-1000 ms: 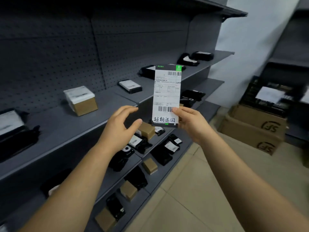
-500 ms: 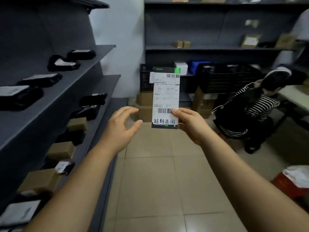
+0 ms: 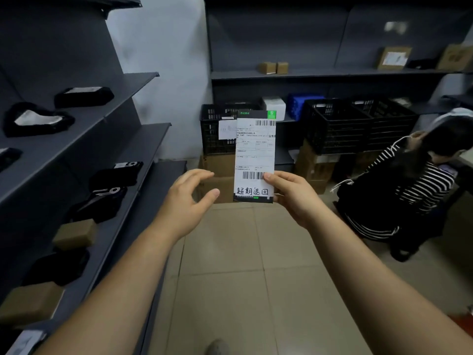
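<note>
My right hand [image 3: 294,198] pinches the lower right edge of a tall white shipping label [image 3: 254,155] and holds it upright in front of me. The label carries two barcodes, a dark band with a green corner at the top, and handwritten characters at the bottom. My left hand [image 3: 186,201] hovers just left of the label with its fingers spread and loosely bent, touching nothing.
Grey shelves [image 3: 84,129] along the left hold black parcels and small brown boxes [image 3: 75,233]. Ahead stand black crates [image 3: 340,124] on cardboard boxes [image 3: 217,172]. A person in a striped top [image 3: 409,185] crouches at the right. Tiled floor [image 3: 240,265] stretches ahead.
The view has swung right, from facing the shelves to looking down the aisle at the crates and the crouching person. Both hands and the label keep their pose.
</note>
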Demonstrator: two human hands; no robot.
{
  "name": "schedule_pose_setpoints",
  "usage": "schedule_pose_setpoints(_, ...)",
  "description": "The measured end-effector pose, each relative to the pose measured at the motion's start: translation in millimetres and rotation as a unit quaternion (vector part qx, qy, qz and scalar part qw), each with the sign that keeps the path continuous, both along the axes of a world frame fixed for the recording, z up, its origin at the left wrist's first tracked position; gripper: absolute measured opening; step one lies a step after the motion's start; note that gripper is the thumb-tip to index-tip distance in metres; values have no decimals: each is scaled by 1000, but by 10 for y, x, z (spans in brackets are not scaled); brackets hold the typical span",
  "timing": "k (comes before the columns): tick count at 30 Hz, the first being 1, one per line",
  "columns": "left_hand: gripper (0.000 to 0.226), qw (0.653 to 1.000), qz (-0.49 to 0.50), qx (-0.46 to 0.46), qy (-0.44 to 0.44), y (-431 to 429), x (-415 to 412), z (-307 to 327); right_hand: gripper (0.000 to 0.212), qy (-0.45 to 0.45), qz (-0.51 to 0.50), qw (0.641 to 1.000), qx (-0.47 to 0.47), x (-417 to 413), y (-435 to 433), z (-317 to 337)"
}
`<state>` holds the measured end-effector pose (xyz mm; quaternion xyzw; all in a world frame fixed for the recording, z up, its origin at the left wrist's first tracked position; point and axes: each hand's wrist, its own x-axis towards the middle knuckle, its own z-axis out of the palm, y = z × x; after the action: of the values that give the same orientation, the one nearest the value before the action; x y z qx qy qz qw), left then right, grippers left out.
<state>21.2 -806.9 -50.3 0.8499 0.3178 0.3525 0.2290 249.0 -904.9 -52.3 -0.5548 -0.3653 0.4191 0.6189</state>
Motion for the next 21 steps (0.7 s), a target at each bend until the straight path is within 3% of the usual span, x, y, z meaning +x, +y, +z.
schedule_pose_setpoints(8, 31, 999, -5, -17, -28, 1967, 1053, -75, 14, -32, -15, 999, -21, 1010, 1946, -21)
schedule_pose_setpoints(14, 32, 999, -22, -27, -29, 3276, 1941, 134, 16, -28, -27, 999, -17, 1839, 3133, 113)
schedule_pose_setpoints(21, 33, 999, -15, -42, -15, 4608, 2944, -48, 22, -13, -36, 999, -20, 2858, 4477, -100)
